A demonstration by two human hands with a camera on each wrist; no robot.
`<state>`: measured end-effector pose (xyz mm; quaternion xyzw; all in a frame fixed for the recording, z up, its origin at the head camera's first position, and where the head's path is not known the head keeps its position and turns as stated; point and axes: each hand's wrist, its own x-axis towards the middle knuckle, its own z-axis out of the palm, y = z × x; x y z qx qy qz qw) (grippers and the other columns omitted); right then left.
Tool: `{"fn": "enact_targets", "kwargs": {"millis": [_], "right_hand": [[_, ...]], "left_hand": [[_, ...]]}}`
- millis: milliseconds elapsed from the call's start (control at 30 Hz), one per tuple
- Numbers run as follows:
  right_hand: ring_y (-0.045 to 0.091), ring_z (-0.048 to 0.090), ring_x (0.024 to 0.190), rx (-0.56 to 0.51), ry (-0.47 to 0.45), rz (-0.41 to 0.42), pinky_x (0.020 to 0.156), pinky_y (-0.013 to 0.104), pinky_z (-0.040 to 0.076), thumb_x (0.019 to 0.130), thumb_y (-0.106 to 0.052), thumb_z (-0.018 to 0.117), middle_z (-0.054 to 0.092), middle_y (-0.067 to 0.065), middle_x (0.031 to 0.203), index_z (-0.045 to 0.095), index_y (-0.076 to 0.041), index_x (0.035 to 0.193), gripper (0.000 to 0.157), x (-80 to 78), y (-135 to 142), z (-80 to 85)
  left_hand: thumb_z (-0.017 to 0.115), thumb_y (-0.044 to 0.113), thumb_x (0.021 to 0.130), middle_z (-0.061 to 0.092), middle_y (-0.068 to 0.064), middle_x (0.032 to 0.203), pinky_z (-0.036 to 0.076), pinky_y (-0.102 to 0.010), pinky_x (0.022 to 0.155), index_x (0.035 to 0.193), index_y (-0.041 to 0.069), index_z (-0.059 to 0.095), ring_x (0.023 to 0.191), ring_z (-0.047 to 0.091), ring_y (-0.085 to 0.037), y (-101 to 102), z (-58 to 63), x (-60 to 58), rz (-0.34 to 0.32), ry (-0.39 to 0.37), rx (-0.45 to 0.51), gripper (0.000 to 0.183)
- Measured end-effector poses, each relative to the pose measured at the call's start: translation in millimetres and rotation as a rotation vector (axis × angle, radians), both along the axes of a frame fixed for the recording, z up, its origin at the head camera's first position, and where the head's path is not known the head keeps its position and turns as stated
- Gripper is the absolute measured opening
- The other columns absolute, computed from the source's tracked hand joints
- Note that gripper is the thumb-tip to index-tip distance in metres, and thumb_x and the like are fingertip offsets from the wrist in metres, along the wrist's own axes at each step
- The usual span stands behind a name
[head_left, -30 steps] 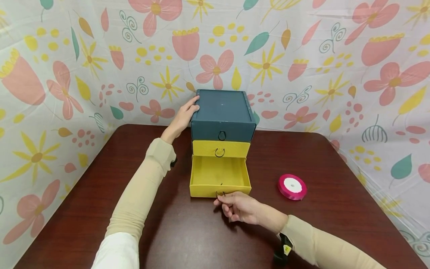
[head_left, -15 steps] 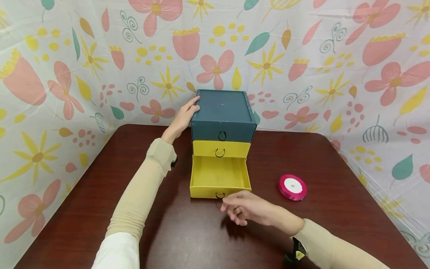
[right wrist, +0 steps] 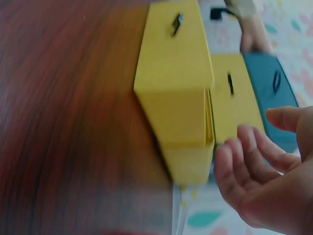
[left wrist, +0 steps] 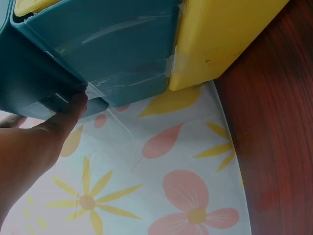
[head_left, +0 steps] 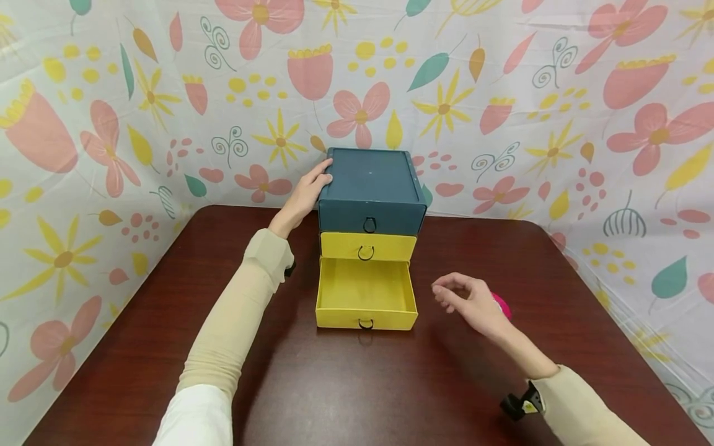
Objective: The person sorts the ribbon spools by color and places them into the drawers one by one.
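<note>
A small drawer cabinet stands on the table, with a dark blue top drawer unit [head_left: 370,179], a yellow middle drawer [head_left: 368,246] and a yellow bottom drawer [head_left: 367,319]. The bottom drawer is pulled out, and nothing shows inside it. My left hand [head_left: 301,197] rests on the upper left edge of the blue unit; the left wrist view has a finger [left wrist: 73,110] against its side. To the right of the drawer my right hand [head_left: 471,303] is in the air, fingers loosely bent and holding nothing. Behind it a pink ribbon spool [head_left: 503,305] is mostly hidden.
The dark red-brown table [head_left: 357,384] runs back to a flower-printed cloth [head_left: 468,161]. Each drawer front carries a black ring pull, such as the bottom ring pull [head_left: 365,324].
My right hand has let go of the bottom drawer's ring pull and moved right and back, in front of the ribbon spool. My left hand and the drawers stay in place.
</note>
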<state>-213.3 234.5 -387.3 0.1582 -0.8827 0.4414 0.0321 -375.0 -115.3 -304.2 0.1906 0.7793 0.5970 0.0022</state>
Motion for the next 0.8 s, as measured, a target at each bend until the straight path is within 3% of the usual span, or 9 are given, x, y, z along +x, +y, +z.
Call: {"fn": "enact_targets", "kwargs": {"millis": [100, 200, 267, 367, 500, 600, 800], "right_hand": [[0.021, 0.064, 0.086, 0.141, 0.104, -0.115, 0.076, 0.033, 0.055, 0.093, -0.028, 0.065, 0.069, 0.013, 0.1, 0.068, -0.005, 0.108, 0.027, -5.4, 17.9, -5.4], [0.033, 0.055, 0.105, 0.279, 0.137, -0.202, 0.089, 0.049, 0.048, 0.09, -0.033, 0.068, 0.066, 0.018, 0.113, 0.064, -0.004, 0.115, 0.039, -9.3, 36.9, -11.6], [0.043, 0.046, 0.113, 0.343, 0.1, -0.224, 0.091, 0.06, 0.043, 0.087, -0.037, 0.069, 0.058, 0.026, 0.125, 0.059, -0.002, 0.123, 0.052, -10.8, 49.2, -15.2], [0.05, 0.037, 0.117, 0.433, -0.001, -0.238, 0.09, 0.067, 0.04, 0.082, -0.045, 0.071, 0.047, 0.032, 0.134, 0.049, -0.002, 0.134, 0.071, -12.0, 63.1, -19.2], [0.05, 0.039, 0.113, 0.527, -0.079, -0.212, 0.083, 0.066, 0.043, 0.076, -0.05, 0.075, 0.043, 0.034, 0.134, 0.042, -0.003, 0.14, 0.086, -13.3, 71.2, -25.1], [0.049, 0.043, 0.108, 0.576, -0.072, -0.181, 0.077, 0.062, 0.048, 0.073, -0.05, 0.077, 0.047, 0.035, 0.13, 0.043, -0.002, 0.139, 0.088, -13.6, 72.2, -29.8], [0.049, 0.047, 0.1, 0.608, -0.028, -0.184, 0.069, 0.055, 0.05, 0.071, -0.043, 0.081, 0.053, 0.033, 0.118, 0.049, -0.001, 0.134, 0.081, -12.3, 68.7, -32.3]], "left_hand": [[0.036, 0.034, 0.104, 0.016, 0.0, 0.163, 0.028, -0.046, 0.116, 0.155, 0.027, 0.023, 0.146, 0.027, -0.023, 0.0, 0.7, -0.3, -0.01, -0.013, 0.007, 0.053], [0.036, 0.032, 0.104, 0.013, -0.001, 0.164, 0.029, -0.046, 0.116, 0.156, 0.025, 0.021, 0.145, 0.029, -0.025, 0.2, 4.0, 2.2, -0.022, -0.036, 0.021, 0.054], [0.035, 0.03, 0.105, 0.012, -0.002, 0.164, 0.029, -0.046, 0.116, 0.156, 0.023, 0.02, 0.146, 0.028, -0.026, 0.5, 9.4, 8.5, -0.026, -0.05, 0.017, 0.054], [0.035, 0.027, 0.105, 0.011, -0.003, 0.164, 0.028, -0.046, 0.117, 0.156, 0.02, 0.02, 0.148, 0.023, -0.027, 0.3, 16.6, 18.5, -0.024, -0.057, -0.006, 0.054], [0.035, 0.026, 0.105, 0.011, -0.004, 0.164, 0.023, -0.046, 0.119, 0.156, 0.018, 0.02, 0.15, 0.016, -0.026, 0.0, 19.8, 24.4, -0.02, -0.042, -0.024, 0.054], [0.035, 0.028, 0.105, 0.013, -0.003, 0.164, 0.021, -0.046, 0.12, 0.156, 0.02, 0.021, 0.15, 0.015, -0.024, -0.9, 13.9, 17.6, -0.017, -0.031, -0.014, 0.054], [0.037, 0.036, 0.104, 0.026, -0.003, 0.16, 0.035, -0.045, 0.113, 0.155, 0.029, 0.023, 0.139, 0.038, -0.024, -1.7, -0.5, 0.7, -0.012, -0.038, 0.033, 0.053]]}}
